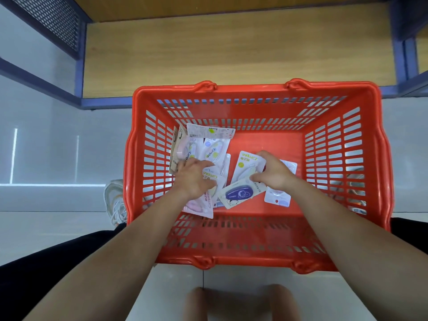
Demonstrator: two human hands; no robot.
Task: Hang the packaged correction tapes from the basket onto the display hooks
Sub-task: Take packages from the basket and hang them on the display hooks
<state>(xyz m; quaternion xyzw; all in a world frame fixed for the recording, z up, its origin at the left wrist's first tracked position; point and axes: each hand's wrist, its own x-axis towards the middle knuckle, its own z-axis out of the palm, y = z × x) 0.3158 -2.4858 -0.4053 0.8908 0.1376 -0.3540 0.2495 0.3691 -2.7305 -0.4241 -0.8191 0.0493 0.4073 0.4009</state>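
While both hands reach down into the red basket, the packaged correction tapes lie loose on its floor, none of them out of it. They are flat white cards with clear blisters over oval tapes in pastel pink, blue and yellow-green. Most sit in an overlapping pile against the left wall, a few tipped up against the slats.

The left hand lies palm down on that pile. Its fingertips are buried among the packets, so I cannot tell whether it grasps one. The right hand curls fingers over the top edge of a packet with a yellow-green tape, thumb beneath, pinching it. Just below the thumb lies a packet with a dark blue tape, tilted. Another pale packet shows under the right wrist.

Bare red floor stays open in the basket's far right half, and its slatted walls rise steeply on all sides. The far rim sits just beside the blue frame of a low wooden shelf.
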